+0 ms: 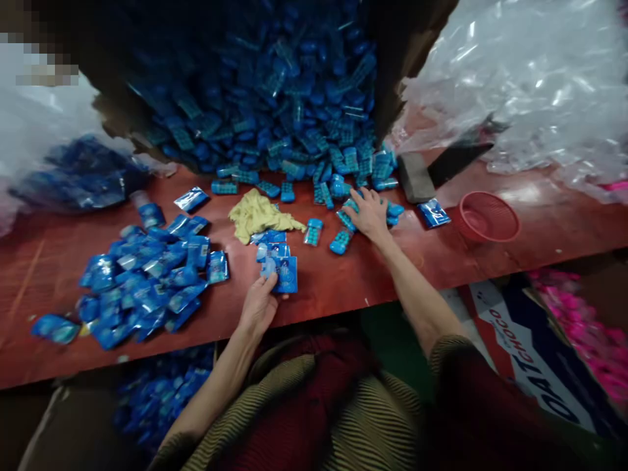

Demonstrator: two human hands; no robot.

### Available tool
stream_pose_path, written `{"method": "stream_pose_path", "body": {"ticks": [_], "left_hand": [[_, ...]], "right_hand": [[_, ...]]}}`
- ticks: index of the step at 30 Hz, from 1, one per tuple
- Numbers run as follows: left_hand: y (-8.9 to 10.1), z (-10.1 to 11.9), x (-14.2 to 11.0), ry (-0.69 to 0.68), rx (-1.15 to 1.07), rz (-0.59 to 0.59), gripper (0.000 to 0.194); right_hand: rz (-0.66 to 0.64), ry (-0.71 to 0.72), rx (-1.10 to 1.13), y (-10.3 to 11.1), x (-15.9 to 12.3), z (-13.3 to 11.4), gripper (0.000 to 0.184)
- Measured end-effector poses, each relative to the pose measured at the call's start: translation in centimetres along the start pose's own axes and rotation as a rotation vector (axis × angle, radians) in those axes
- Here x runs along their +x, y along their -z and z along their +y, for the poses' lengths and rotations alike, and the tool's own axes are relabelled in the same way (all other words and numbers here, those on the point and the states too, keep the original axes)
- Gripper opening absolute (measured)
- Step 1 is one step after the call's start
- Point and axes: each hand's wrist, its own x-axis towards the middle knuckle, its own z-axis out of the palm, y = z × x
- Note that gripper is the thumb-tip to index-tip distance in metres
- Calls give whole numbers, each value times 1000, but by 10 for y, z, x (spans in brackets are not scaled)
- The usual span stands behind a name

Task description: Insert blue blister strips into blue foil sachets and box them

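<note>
Toward 9 o'clock on the red tabletop [338,282], a dark blue bag [83,175] lies beyond a broad pile of blue packets [147,288], which spreads at 8 o'clock. A shiny sachet [191,199] rests apart at 10 o'clock. Nearer the middle, also toward 10, is a crumpled yellow cloth [260,216]. At 7 o'clock, the person's left hand [262,302] grips a flat blue card [287,276] between thumb and fingers; more blue pieces lie just beyond it, partly overlapped. At 12 o'clock, a large heap of blue containers [289,124] spills onto the tabletop. A single small container [313,231] sits at the centre. Toward 2 to 3 o'clock, the right hand [367,212] is palm down with fingers spread, touching a few loose containers [341,241]; whether it grips one cannot be told. Farther right, a grey block [416,178] stands at 2 o'clock, then a blue pouch [434,214] and a red basket [468,216] at 3.
</note>
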Motion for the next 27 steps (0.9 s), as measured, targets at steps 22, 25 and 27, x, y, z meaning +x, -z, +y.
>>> {"method": "stream_pose_path", "body": {"ticks": [22, 25, 27], "left_hand": [[27, 8, -17, -84, 14, -31, 40], [20, 8, -16, -115, -11, -20, 41], [16, 6, -15, -149, -9, -27, 40]], "right_hand": [[-214, 194, 291, -36, -88, -144, 25], [-153, 117, 603, -25, -100, -140, 30], [-321, 63, 877, -18, -108, -138, 33]]}}
